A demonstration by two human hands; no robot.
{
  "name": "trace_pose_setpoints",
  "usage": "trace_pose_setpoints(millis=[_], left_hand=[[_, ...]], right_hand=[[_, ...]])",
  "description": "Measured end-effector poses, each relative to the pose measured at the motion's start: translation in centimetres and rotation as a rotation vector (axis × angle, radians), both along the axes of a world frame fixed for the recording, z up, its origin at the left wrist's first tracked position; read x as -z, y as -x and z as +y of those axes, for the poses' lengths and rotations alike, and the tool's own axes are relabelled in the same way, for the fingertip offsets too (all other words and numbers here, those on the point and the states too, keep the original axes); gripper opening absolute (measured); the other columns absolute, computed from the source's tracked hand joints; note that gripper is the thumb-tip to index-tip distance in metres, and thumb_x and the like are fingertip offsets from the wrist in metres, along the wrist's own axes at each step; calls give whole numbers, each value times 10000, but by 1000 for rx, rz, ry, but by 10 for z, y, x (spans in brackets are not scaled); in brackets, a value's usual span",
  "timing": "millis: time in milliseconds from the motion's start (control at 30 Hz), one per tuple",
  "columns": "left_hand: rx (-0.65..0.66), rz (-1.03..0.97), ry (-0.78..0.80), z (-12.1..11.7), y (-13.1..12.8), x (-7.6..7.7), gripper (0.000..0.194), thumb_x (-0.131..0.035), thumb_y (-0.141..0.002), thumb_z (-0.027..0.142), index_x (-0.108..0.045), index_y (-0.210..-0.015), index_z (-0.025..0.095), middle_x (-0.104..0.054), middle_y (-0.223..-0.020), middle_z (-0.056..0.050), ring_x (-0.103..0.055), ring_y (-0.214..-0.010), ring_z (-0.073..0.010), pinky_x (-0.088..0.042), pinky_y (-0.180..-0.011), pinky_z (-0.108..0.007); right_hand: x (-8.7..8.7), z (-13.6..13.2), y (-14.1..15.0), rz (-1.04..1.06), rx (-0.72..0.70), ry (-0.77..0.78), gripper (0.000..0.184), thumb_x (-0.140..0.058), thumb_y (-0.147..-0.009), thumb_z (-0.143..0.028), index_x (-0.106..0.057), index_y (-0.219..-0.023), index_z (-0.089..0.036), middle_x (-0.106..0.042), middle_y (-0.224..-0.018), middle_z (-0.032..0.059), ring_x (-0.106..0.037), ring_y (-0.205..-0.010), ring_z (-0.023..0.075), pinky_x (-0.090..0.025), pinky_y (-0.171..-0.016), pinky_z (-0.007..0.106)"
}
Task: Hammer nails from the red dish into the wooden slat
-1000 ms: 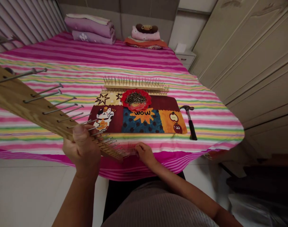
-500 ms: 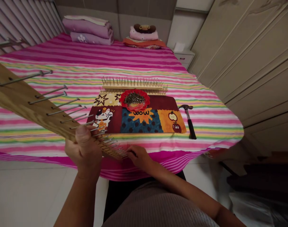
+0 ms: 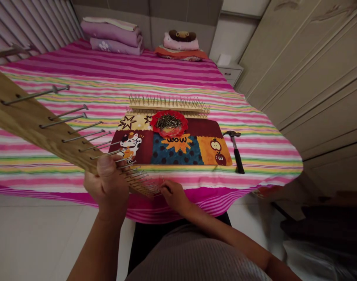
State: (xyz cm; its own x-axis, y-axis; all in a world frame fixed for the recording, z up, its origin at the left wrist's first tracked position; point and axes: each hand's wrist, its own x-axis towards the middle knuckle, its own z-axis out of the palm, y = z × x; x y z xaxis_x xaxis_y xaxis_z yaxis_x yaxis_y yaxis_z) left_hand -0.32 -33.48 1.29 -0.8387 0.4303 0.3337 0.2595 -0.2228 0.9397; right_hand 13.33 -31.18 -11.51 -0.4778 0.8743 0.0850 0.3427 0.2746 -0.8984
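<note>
My left hand is wrapped round a long wooden strip that slants from the upper left down toward my body. Several nails stick out of the strip's face, heads outward, in rows that run past my thumb to the low end. Beside that end, my right hand is closed in a pinch, with a thin nail showing at its fingertips. Beyond my hands, a red scalloped dish full of loose nails sits on a patterned mat.
A claw hammer lies right of the mat. Behind the dish rest more nail-studded wooden strips. The striped bed cover lies beneath everything. Folded bedding is stacked at the back, and a wardrobe stands on the right.
The view has shifted slightly, so things appear a little further right. My right fingers have drawn slightly away from the strip's end, and the thin nail beside them shows more clearly.
</note>
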Motion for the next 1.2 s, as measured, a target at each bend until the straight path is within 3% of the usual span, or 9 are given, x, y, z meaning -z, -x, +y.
trace_pose_setpoints(millis=[100, 233, 333, 533, 700, 1200], left_hand=[[7, -89, -72, 1, -2, -1, 413, -557, -758, 575, -603, -658, 177, -518, -522, 7, -510, -431, -124, -394, -400, -276], [-11, -74, -27, 1, -2, -3, 419, -547, -759, 587, -601, -658, 184, -536, -536, 1, -517, -447, -127, -415, -416, -292], [-2, -71, -26, 2, -2, -5, 422, -554, -751, 596, -585, -657, 186, -526, -520, 8, -516, -437, -128, -417, -412, -294], [17, -93, -42, 6, -3, -8, 402, -575, -745, 584, -557, -660, 191, -506, -506, 17, -495, -426, -122, -388, -403, -291], [16, -92, -41, 5, -5, -7, 392, -563, -749, 579, -571, -659, 198, -508, -508, 11, -486, -419, -130, -379, -404, -298], [-50, -41, 56, 5, -3, -5, 462, -524, -746, 636, -585, -655, 187, -537, -539, -9, -506, -471, -132, -401, -454, -291]], right_hand=[[5, 3, -1, 10, 37, 20, 164, -499, -754, -127, -563, -619, -194, -565, -608, -32, -516, -589, 126, -379, -573, 232], [16, 17, -14, 4, 138, 58, 231, -502, -863, -192, -549, -637, -176, -540, -596, -43, -517, -563, 119, -404, -558, 244], [20, 23, -25, -4, 149, 62, 199, -545, -865, -216, -567, -673, -167, -548, -609, -46, -523, -570, 117, -413, -559, 246], [3, 6, -21, -7, -3, 23, 124, -559, -797, -152, -677, -798, -191, -666, -736, 4, -576, -666, 140, -417, -614, 237], [-7, -5, -12, -35, -119, 0, 153, -549, -790, -102, -662, -732, -188, -656, -702, -3, -566, -650, 133, -394, -601, 224], [-7, -4, -10, -41, 45, 99, 181, -507, -784, -120, -599, -652, -204, -600, -610, -37, -521, -572, 121, -382, -536, 212]])
